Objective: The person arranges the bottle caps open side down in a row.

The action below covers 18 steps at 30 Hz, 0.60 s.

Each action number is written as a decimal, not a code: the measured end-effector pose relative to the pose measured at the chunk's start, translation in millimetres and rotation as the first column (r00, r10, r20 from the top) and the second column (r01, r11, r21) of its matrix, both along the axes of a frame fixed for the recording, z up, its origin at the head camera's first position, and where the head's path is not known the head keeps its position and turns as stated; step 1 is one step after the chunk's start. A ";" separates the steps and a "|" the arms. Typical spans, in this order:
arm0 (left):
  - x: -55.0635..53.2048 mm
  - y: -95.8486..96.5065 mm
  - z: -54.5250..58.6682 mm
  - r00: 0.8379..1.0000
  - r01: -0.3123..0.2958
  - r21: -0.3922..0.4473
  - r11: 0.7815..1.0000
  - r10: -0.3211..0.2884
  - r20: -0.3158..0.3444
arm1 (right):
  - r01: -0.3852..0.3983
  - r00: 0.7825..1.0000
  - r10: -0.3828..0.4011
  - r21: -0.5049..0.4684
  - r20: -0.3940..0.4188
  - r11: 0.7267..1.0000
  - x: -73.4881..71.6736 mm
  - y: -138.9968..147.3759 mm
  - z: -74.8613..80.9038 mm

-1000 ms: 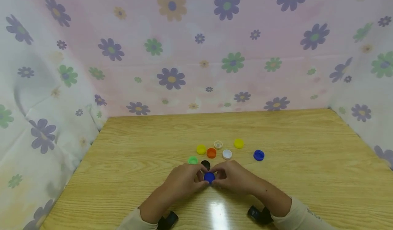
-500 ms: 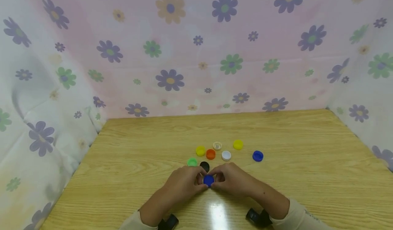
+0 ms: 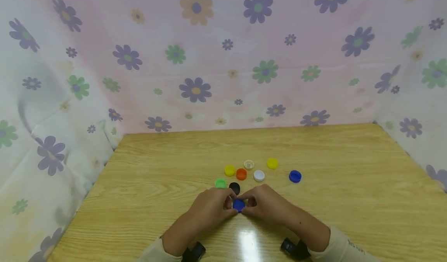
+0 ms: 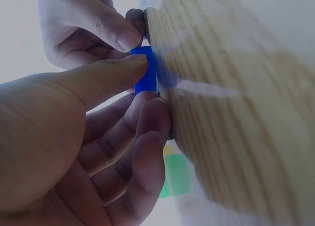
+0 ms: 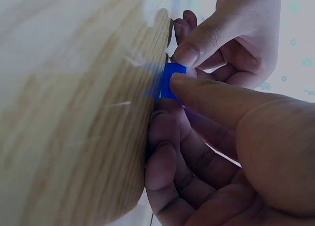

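A blue bottle cap (image 3: 239,205) lies on the wooden table in front of the person, its flat top facing up in the head view. From the left side, the left hand (image 3: 212,207) pinches it between thumb and fingers. The right hand (image 3: 267,205) grips the same cap from the opposite side. Both wrist views show the blue cap (image 4: 145,78) (image 5: 171,83) low against the tabletop, with thumbs on its near edge and curled fingers behind. Just beyond the hands sits a black cap (image 3: 234,188), and a green cap (image 3: 220,183) is partly behind the left hand.
Farther back on the table (image 3: 157,176) lie an orange cap (image 3: 241,174), a white cap (image 3: 259,176), a cream cap (image 3: 248,164) and two yellow caps (image 3: 229,170) (image 3: 272,163). Another blue cap (image 3: 295,176) stands off to the right. Flowered cloth (image 3: 216,60) surrounds the table.
Both hands keep their grip on the blue cap, which has shifted very slightly toward the person, away from the black cap. The head view wobbles a little; the other caps stay put.
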<state>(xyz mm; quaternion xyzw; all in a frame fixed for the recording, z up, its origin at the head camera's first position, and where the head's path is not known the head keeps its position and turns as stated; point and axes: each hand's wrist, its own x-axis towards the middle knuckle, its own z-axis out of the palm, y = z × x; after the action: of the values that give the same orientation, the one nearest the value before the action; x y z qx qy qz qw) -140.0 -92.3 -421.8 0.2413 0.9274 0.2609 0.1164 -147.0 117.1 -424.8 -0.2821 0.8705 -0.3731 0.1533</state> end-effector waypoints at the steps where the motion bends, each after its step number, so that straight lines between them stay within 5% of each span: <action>1: 0.0 0.1 0.1 1.000 0.000 0.001 1.000 0.000 0.001 | 0.002 1.000 -0.002 0.002 0.000 1.000 0.2 -0.1 0.4; 11: 3.4 -2.6 3.8 0.999 -0.012 0.014 1.000 0.011 0.049 | -0.019 0.999 0.019 0.013 0.030 1.000 1.7 1.1 3.6; 18: -1.1 -4.9 5.6 0.997 -0.035 0.036 0.999 0.037 -0.061 | 0.013 1.000 -0.012 -0.014 0.027 1.000 -4.5 6.1 6.8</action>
<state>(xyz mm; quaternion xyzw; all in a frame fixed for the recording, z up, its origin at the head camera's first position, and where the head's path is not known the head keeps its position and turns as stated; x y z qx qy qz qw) -141.1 -97.2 -416.1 0.2345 0.9300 0.2717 0.0790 -151.4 123.3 -418.0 -0.2726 0.8674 -0.3839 0.1609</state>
